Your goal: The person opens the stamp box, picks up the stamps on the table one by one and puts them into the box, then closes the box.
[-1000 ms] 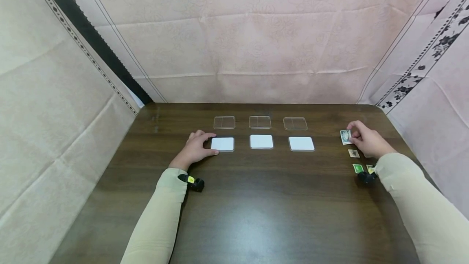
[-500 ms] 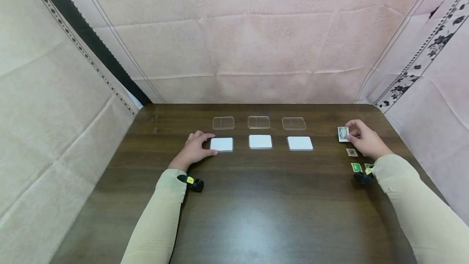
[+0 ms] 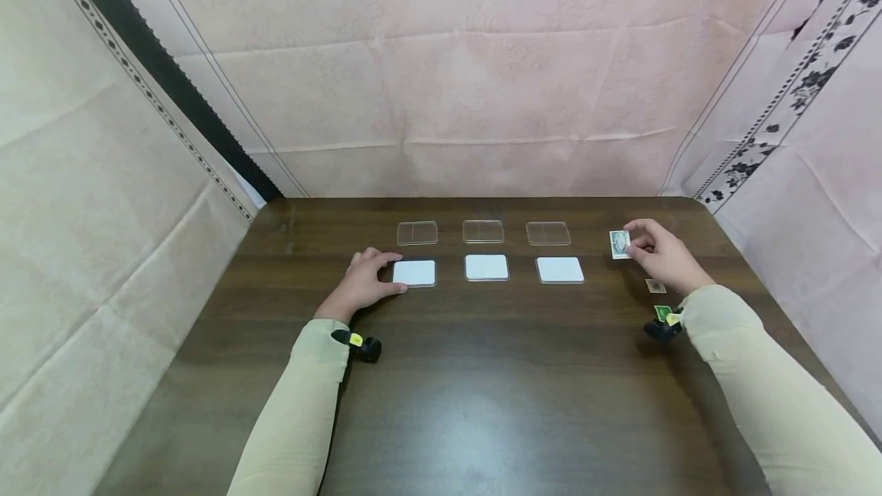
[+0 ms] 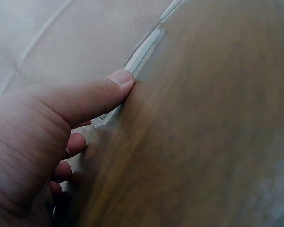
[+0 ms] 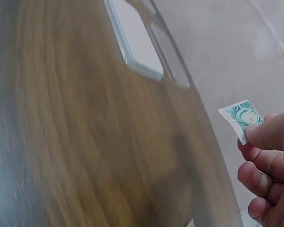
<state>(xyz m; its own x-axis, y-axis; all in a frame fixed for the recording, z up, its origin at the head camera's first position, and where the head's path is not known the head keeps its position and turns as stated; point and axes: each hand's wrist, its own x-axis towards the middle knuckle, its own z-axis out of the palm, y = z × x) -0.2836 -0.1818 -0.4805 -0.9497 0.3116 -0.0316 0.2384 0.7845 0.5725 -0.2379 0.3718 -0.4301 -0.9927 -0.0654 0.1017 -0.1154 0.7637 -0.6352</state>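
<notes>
My right hand (image 3: 663, 257) pinches a blue-green postage stamp (image 3: 619, 244) with a white perforated edge between thumb and fingertips, raised over the right side of the table. In the right wrist view the stamp (image 5: 246, 117) is tilted. On the left, my left hand (image 3: 364, 282) holds the left end of a shallow clear plastic box (image 3: 414, 273) with a white filling, thumb on the near edge and forefinger at the far corner. The left wrist view shows the thumb pressed against the box's side (image 4: 144, 54). Below my right hand lie a greyish stamp (image 3: 655, 285) and a green stamp (image 3: 663, 312).
Two more white-filled boxes stand to the right, one in the middle (image 3: 486, 267) and one farther right (image 3: 560, 270). Behind the row lie three clear lids, at left (image 3: 416, 233), middle (image 3: 483, 232) and right (image 3: 547, 233). Pale cloth (image 3: 441, 98) hangs beyond the wooden table (image 3: 482, 389).
The right hand has carried the blue-green stamp leftward and slightly away from the remaining stamps. My left hand stays at the left box. The head view has shifted a little.
</notes>
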